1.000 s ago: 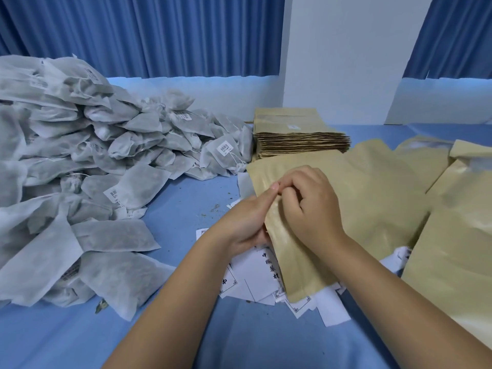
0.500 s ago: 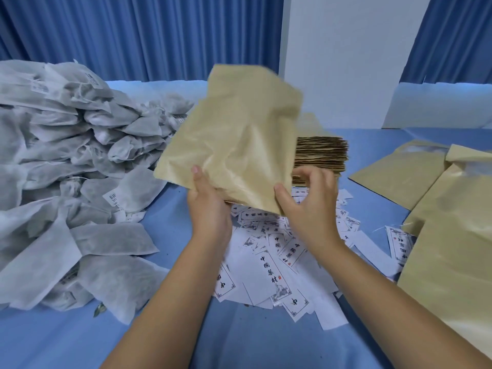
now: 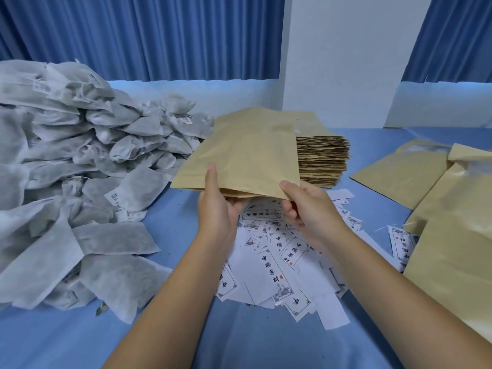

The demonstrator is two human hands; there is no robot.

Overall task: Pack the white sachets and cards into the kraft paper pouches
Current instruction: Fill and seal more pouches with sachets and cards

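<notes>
Blue cloth covers the table (image 3: pixel 239 342), with blue curtains (image 3: pixel 149 35) and a white panel (image 3: pixel 346 54) behind.

One pouch (image 3: pixel 247 155) is held above the cards (image 3: pixel 279 267), tilted, mouth toward the person. The left hand (image 3: pixel 217 209) pinches the near edge, thumb on top, fingers beneath. The right hand (image 3: pixel 306 206) pinches the near right corner, thumb on top, fingers curled under.

Handling, as judged: the pouch is light, thin and moderately stiff, and creases readily. Grip it at the mouth edge, one hand per side, so the opening can be spread. The sachets (image 3: pixel 80 182) look soft, light and pliable; take one by its body. The cards are thin and slippery in a pile; lift one by an edge.

Count: one pouch in hand; one stack of empty pouches (image 3: pixel 322 161), too many to count; at least three pouches (image 3: pixel 439 209) lying to the right; sachets heaped at left, several dozen, not countable; cards scattered and overlapping, perhaps twenty or more.
</notes>
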